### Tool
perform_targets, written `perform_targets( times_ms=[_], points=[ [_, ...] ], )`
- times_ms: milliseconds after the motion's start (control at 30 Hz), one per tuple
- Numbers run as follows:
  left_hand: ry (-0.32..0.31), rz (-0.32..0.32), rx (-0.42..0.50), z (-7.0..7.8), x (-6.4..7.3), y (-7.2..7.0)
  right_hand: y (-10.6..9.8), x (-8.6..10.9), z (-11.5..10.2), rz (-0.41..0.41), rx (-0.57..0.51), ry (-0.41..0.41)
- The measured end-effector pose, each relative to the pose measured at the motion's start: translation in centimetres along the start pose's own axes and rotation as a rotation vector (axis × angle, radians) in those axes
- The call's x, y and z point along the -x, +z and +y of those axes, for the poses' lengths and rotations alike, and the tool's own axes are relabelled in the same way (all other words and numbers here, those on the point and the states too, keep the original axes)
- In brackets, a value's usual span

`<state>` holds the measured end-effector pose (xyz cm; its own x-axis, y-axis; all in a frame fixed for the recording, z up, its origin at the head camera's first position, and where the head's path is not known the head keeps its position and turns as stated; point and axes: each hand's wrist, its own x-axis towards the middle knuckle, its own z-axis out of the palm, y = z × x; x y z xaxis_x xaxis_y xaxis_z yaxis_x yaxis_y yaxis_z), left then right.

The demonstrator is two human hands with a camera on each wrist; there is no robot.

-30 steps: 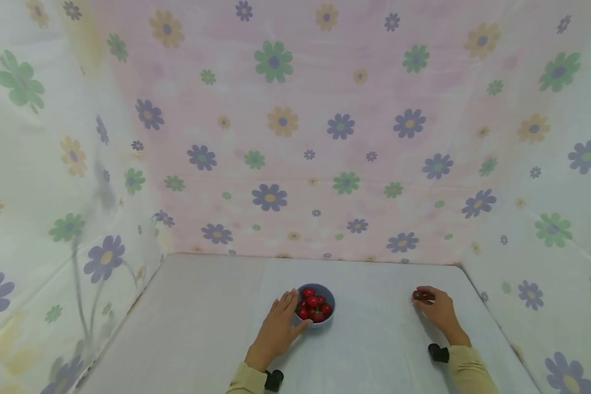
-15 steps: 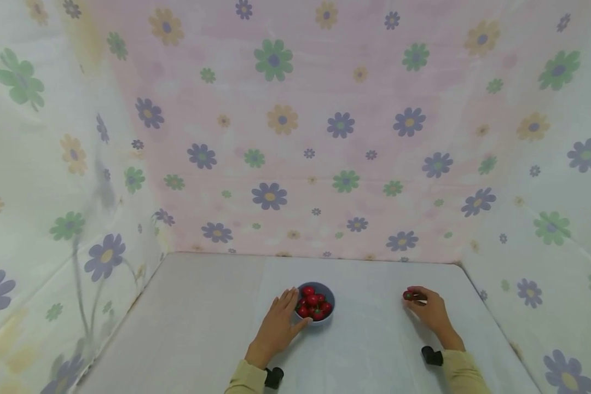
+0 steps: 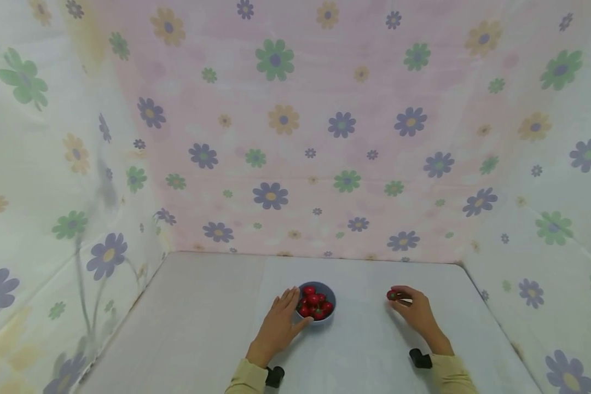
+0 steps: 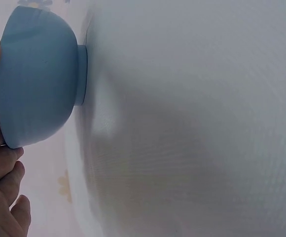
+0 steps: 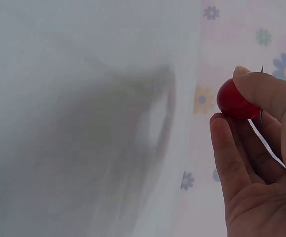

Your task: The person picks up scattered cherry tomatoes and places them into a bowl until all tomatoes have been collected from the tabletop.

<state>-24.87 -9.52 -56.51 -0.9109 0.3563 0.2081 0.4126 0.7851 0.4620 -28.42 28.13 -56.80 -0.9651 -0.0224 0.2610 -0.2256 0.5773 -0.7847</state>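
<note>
In the head view a blue-grey bowl [image 3: 332,302] stands on the white-covered table, with several red cherry tomatoes [image 3: 313,300] in it. My left hand [image 3: 277,324] rests against the bowl's left and near side, its fingers straight and thumb spread. Seen from the left wrist, the bowl's light blue outside [image 4: 39,74] has the thumb and fingertips touching near its rim. To the right of the bowl, my right hand [image 3: 416,312] pinches one cherry tomato [image 3: 391,295] above the table. From the right wrist, that tomato [image 5: 232,101] sits between thumb and fingers, its thin green stalk leaves showing.
The white table cover [image 3: 207,328] stretches around the bowl and between the hands. Flower-patterned cloth walls [image 3: 305,175] stand at the back and on both sides. A small black device [image 3: 420,358] is at the right wrist, another [image 3: 274,376] at the left.
My right hand has moved left toward the bowl, carrying the cherry tomato. My left hand and the bowl have stayed in place.
</note>
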Motion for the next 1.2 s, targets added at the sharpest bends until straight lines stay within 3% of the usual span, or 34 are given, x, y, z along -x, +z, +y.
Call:
perform_targets(
  times_ms=[433,667,1200],
  points=[
    [-0.008,-0.010,0.002,-0.2,0.0,0.2,2.1,0.5,-3.6,-0.034,-0.086,-0.055],
    [-0.011,-0.007,0.008,-0.2,-0.1,0.1,3.1,0.1,-4.7,-0.060,-0.131,-0.127],
    [-0.004,0.009,0.008,0.2,0.0,-0.1,6.2,-1.1,-8.1,-0.155,-0.191,-0.198]
  ],
)
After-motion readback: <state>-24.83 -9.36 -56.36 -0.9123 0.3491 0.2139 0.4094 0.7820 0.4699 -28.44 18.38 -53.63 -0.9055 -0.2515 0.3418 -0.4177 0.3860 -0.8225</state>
